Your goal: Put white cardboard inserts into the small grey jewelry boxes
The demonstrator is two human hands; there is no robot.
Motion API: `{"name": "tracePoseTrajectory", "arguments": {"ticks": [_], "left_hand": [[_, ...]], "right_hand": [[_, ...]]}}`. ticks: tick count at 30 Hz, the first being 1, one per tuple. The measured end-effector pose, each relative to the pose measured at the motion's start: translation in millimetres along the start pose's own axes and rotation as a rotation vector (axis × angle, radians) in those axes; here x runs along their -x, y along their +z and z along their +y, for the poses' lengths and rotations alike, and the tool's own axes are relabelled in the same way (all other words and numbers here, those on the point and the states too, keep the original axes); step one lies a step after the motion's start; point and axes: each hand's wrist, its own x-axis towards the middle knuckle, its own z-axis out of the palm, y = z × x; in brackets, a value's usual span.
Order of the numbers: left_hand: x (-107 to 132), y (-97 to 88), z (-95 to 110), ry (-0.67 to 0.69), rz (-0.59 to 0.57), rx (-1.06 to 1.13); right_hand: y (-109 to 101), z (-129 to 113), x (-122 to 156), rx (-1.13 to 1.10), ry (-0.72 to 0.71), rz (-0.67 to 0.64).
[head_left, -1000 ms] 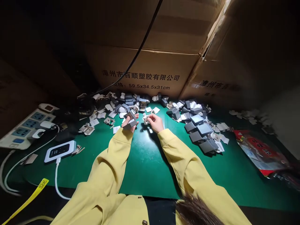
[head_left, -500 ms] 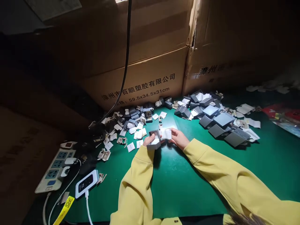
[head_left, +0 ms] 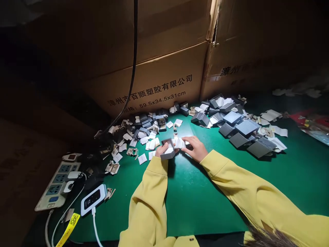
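Observation:
My left hand (head_left: 161, 150) grips a small grey open box (head_left: 168, 156), with the thumb over its rim and white showing inside. Right beside the box, my right hand (head_left: 196, 148) has its thumb and fingertips at a folded white paper slip (head_left: 181, 143). Part of the slip is hidden by the fingers. Just left of the box, several white printed slips (head_left: 142, 158) lie on the green table (head_left: 205, 195).
Small grey boxes and torn cardboard inserts (head_left: 112, 167) are heaped at the back left. Larger grey boxes (head_left: 247, 127) pile up at the right. Cardboard cartons (head_left: 159, 82) stand behind, with a black cable (head_left: 134, 51) hanging down. A power strip (head_left: 58, 181) and white device (head_left: 94, 199) are left.
My right hand has shifted slightly, its fingers now reaching over the white slip. The left hand keeps hold of the grey box. The camera view has shifted a little.

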Motion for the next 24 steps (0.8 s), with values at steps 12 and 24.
{"name": "tracePoseTrajectory", "arguments": {"ticks": [12,24], "left_hand": [[5,4.2,3,-0.09,-0.036,-0.081],[-3,13.6,-3,-0.134,0.099,0.032]], "right_hand": [[-6,-10,-2,-0.212,0.126,-0.089],[-6,-16,-2,-0.201,0.08,-0.087]]}}
